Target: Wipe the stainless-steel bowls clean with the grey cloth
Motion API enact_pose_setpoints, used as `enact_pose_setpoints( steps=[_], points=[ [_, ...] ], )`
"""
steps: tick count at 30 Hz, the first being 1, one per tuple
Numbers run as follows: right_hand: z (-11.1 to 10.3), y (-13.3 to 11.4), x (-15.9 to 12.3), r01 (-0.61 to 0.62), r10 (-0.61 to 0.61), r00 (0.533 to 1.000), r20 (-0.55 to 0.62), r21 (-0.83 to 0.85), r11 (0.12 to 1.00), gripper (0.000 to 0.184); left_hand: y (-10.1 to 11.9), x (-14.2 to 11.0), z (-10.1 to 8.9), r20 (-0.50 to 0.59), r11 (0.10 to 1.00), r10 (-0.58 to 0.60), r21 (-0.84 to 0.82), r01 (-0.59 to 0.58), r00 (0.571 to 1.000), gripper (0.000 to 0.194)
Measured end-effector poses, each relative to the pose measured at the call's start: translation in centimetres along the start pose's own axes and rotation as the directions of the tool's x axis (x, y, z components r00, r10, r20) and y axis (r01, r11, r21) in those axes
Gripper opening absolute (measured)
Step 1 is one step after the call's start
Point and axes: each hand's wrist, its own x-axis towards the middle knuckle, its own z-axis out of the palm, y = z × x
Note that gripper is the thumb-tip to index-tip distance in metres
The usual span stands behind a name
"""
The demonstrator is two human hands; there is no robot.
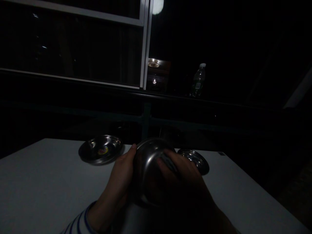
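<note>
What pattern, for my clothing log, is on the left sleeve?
The sleeve is pale with dark blue stripes; head view.

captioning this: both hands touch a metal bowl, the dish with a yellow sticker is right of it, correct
Wrong side: the head view shows the dish with the yellow sticker left of the metal bowl. The left hand and right hand do touch it.

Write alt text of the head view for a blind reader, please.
A left hand holds a shiny metal bowl over a white table, the right hand against its rounded surface. In the dimness, metal dishes lie left and right, and a clear bottle stands beyond.
</note>
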Motion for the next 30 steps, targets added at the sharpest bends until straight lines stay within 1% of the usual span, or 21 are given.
enact_pose_setpoints(
  steps=[2,3,4,7,9,12,14,16,20,22,24,28,30],
  points=[
    [-0.2,0.2,0.0,-0.076,0.076,0.997,0.017,-0.016,0.997,0.035,-0.1,0.1,0.2,0.014,1.000,0.011,0.020,-0.011,1.000,0.041],
    [-0.2,0.1,0.0,-0.077,0.078,0.997,0.029,-0.016,0.997,0.035,-0.2,0.1,0.2,0.012,0.999,0.016,0.029,-0.016,1.000,0.041],
    [-0.3,-0.2,0.0,-0.056,0.056,0.998,0.039,-0.009,0.998,0.034,-0.3,0.2,0.2,0.004,0.999,0.021,0.037,-0.021,1.000,0.042],
    [-0.4,-1.4,0.1,0.071,-0.072,0.996,0.043,0.035,0.997,0.029,-0.3,0.3,0.1,-0.034,0.997,0.050,0.058,-0.048,0.998,0.043],
    [-0.5,-1.6,0.2,0.089,-0.091,0.995,0.044,0.055,0.995,0.028,-0.2,0.1,0.1,-0.040,0.996,0.061,0.063,-0.059,0.997,0.041],
    [-0.4,-0.5,0.4,0.015,-0.016,0.999,0.033,0.038,0.999,0.028,0.0,-0.3,0.4,0.000,0.997,0.044,0.061,-0.044,0.999,0.037],
    [-0.2,0.3,0.4,-0.025,0.024,0.998,0.052,0.018,1.000,0.032,0.0,-0.5,0.7,0.014,0.996,0.038,0.083,-0.040,0.999,0.036],
    [0.0,0.3,0.3,-0.006,0.005,0.997,0.071,0.021,1.000,0.031,0.0,-0.5,0.8,0.001,0.993,0.050,0.104,-0.049,0.999,0.036],
    [0.3,-1.4,-0.1,0.061,-0.067,0.996,0.055,0.105,0.993,0.029,0.1,-0.4,0.6,-0.024,0.994,0.044,0.100,-0.041,0.999,0.034],
    [0.4,-1.7,-0.1,0.078,-0.082,0.996,0.028,0.118,0.990,0.029,0.2,-0.5,0.6,-0.030,0.993,0.043,0.115,-0.039,0.999,0.034],
    [0.4,-1.3,0.0,0.062,-0.066,0.997,0.039,0.087,0.994,0.029,0.2,-0.6,0.5,-0.040,0.986,0.066,0.153,-0.059,0.997,0.035],
    [0.4,0.3,0.0,-0.048,0.044,0.994,0.097,0.046,0.998,0.034,0.0,-0.6,0.5,-0.025,0.974,0.099,0.208,-0.091,0.995,0.037],
    [0.5,0.1,-0.1,-0.015,0.010,0.996,0.086,0.052,0.999,0.033,0.1,-0.5,0.5,-0.038,0.974,0.094,0.210,-0.084,0.995,0.037]
  ],
)
